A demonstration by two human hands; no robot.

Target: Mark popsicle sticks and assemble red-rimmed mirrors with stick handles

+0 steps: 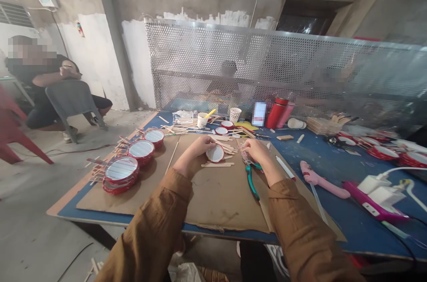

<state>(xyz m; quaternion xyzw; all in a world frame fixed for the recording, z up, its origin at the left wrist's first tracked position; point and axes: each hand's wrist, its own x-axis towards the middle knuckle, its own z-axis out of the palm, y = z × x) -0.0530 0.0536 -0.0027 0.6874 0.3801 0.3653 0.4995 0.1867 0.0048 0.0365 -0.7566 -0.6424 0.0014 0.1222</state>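
Observation:
My left hand [202, 146] has its fingers closed at the upper edge of a small round piece [215, 154] with a white face and red rim. Over to the right, the fingers of my right hand [256, 152] are pinched together beside some small pinkish, clear bits; what they hold is too small to make out. Just below that hand lie pliers with teal handles [251, 183]. Flat wooden sticks [218, 165] lie around the round piece on a brown cardboard sheet [216, 204]. Stacked larger red-rimmed round pieces [121, 170] stand at the cardboard's left side.
A pink glue gun [322, 180] and a magenta power strip [372, 202] with plugs lie at the right. Paper cups [202, 120], a phone [259, 114] and a red flask [276, 114] stand before a perforated metal screen [200, 55]. A person [50, 73] sits far left.

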